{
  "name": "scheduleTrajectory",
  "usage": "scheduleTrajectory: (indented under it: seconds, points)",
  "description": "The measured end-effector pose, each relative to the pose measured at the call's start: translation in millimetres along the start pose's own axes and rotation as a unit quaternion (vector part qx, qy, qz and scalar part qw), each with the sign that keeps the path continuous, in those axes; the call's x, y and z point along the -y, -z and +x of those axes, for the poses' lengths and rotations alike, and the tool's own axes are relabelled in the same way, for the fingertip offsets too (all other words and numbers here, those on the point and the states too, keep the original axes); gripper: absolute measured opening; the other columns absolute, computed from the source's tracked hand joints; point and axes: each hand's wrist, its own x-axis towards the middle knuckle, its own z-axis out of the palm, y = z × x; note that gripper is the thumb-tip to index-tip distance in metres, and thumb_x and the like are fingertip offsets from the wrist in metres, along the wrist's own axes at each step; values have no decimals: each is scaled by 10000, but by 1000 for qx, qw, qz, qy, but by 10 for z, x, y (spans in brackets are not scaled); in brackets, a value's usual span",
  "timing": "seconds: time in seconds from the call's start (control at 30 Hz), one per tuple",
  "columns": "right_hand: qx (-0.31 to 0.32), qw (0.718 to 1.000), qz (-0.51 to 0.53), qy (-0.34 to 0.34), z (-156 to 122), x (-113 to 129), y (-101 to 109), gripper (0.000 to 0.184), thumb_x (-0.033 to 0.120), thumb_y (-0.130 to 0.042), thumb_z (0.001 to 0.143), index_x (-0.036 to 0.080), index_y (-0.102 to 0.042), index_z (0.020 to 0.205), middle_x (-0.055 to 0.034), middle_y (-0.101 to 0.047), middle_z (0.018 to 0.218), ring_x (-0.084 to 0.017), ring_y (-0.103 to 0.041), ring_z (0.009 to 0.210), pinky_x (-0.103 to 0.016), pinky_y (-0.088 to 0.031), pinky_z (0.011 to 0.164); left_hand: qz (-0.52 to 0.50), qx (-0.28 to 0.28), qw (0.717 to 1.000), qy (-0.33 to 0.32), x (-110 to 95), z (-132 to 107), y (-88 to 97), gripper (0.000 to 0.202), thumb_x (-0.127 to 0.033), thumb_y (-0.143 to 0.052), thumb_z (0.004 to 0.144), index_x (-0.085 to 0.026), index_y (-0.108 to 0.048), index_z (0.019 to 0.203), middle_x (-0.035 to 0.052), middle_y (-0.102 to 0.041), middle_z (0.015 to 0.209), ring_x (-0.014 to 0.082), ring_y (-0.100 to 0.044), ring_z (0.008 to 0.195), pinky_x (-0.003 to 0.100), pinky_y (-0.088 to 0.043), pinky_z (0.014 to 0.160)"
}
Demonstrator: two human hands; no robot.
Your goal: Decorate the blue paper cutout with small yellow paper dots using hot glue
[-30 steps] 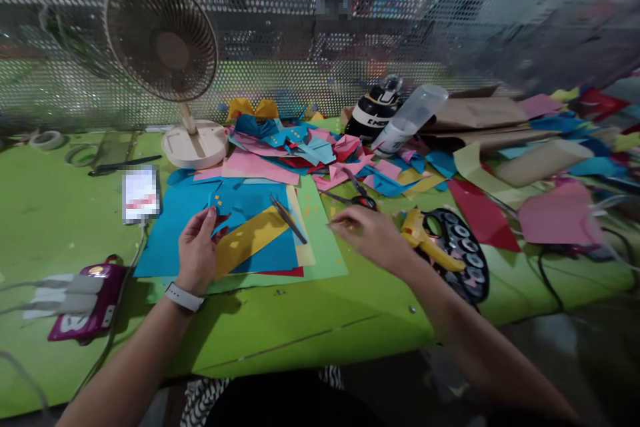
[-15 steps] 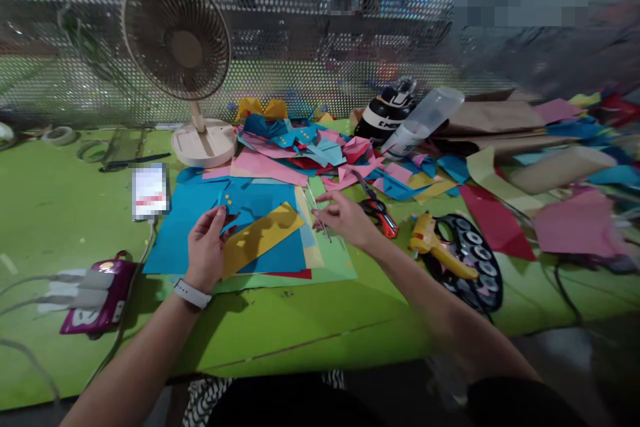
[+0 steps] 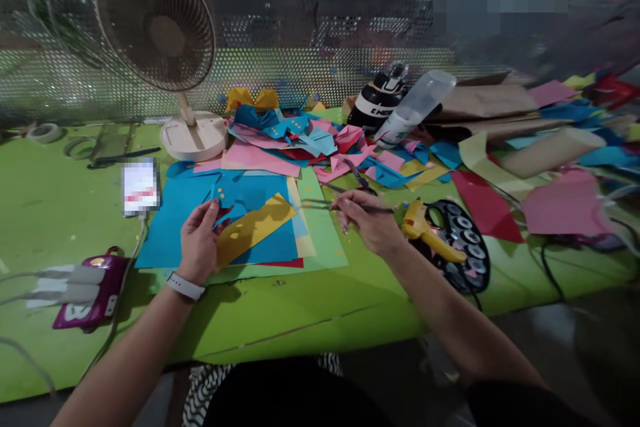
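My left hand (image 3: 197, 243) pinches the edge of a blue paper piece (image 3: 235, 199) dotted with small yellow squares, above a yellow sheet (image 3: 253, 230) and larger blue sheets (image 3: 173, 227). My right hand (image 3: 367, 220) is closed on thin metal tweezers (image 3: 320, 205), held level with the tips pointing left over a light green sheet (image 3: 323, 233). A white watch is on my left wrist.
A beige desk fan (image 3: 157, 33) stands at the back left. A yellow glue gun (image 3: 430, 232) lies on a black paint palette (image 3: 467, 240). Scissors (image 3: 357, 180), a heap of coloured paper scraps (image 3: 300, 143), a phone (image 3: 141, 185), a purple power strip (image 3: 95, 287) and a bottle (image 3: 415, 107) lie on the green table (image 3: 300, 320).
My right hand moved from near the glue gun to the tweezers on the paper, picked them up and now holds them raised and level. My left hand stayed on the blue piece.
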Motion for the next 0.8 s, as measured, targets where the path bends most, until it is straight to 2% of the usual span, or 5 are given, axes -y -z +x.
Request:
scheduleTrajectory:
  seconds: [0.1,0.23,0.4,0.6,0.8]
  points:
    - [30,999,-40,-1,-10,-54,-91,308,473,-642,818,176,-687,754,43,-544,467,-85,-493,408,-225,-436,451,-10,8,1000,8,6,-17,-2,294,-365,-842,606,-200,-678,786,-8,-702,802,153,-700,777,230,-498,648]
    - [88,991,-76,-65,17,-75,-208,320,474,-731,722,163,-712,794,30,-600,502,-101,-546,431,-227,-466,440,-20,29,999,38,40,-86,-4,288,-365,-834,628,-203,-685,814,-10,-709,803,149,-703,776,226,-501,650]
    - [60,989,-113,-67,40,-126,-274,320,484,-732,716,170,-731,777,-25,-704,633,-135,-653,567,-224,-511,503,-49,49,993,92,107,-185,-56,277,-335,-849,615,-185,-691,786,-11,-717,764,131,-696,736,258,-530,736]
    - [46,992,-9,-115,-69,-163,-508,343,499,-748,700,171,-716,793,-49,-736,691,-170,-708,624,-229,-542,514,-72,44,992,92,138,-187,-89,263,-309,-861,592,-175,-689,738,1,-730,799,136,-700,773,299,-520,863]
    - [59,987,43,-140,-92,-281,-770,318,477,-739,726,170,-694,795,-40,-740,708,-159,-712,632,-216,-542,512,-77,41,992,92,161,-164,-61,266,-306,-860,591,-175,-697,755,4,-733,803,128,-695,753,292,-529,841]
